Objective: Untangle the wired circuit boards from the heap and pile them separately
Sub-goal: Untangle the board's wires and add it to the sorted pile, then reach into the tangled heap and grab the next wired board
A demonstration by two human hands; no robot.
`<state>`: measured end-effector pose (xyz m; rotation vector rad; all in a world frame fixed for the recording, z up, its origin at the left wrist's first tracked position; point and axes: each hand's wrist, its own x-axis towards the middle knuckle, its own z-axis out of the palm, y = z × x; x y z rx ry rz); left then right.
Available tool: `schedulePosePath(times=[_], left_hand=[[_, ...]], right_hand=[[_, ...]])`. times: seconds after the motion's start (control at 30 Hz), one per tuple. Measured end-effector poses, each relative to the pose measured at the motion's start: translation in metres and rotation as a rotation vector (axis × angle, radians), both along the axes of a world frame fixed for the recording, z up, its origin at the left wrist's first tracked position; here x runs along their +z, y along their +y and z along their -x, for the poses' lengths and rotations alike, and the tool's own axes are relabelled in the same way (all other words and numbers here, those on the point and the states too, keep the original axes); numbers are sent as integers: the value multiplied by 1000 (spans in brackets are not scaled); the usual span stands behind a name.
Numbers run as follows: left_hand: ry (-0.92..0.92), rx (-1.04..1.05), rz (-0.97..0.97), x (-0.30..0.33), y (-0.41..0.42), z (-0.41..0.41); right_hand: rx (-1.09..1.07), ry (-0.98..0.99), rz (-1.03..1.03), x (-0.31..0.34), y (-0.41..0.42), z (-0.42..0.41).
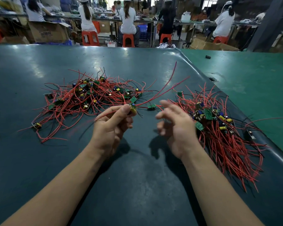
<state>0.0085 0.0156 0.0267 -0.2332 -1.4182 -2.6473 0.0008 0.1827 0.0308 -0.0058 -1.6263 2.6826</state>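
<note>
A tangled heap (91, 97) of small green circuit boards with red and black wires lies left of centre on the dark table. A second pile (219, 128), its wires lying roughly parallel, sits at the right. My left hand (111, 128) pinches one wired circuit board (133, 109) between thumb and fingers, lifted above the table, with its long red wires (167, 88) arcing up to the right. My right hand (175, 124) hovers just left of the right pile, fingers spread and relaxed, holding nothing. One loose board (151, 107) lies between the hands.
The dark mat (137, 168) ends at a raised edge on the right, where a green surface (252, 79) begins. A small black object (207, 57) lies there. Several people sit on red stools at benches behind the table.
</note>
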Motion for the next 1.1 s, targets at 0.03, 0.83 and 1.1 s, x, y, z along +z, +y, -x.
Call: schedulePosePath(times=[0.03, 0.83, 1.1], left_hand=[[-3, 1, 37, -1, 1, 1], [-171, 183, 273, 1, -7, 5], [63, 680, 1166, -14, -32, 14]], right_hand=[[114, 24, -131, -2, -8, -4], [-687, -54, 21, -14, -22, -4], [-500, -74, 3, -14, -25, -1]])
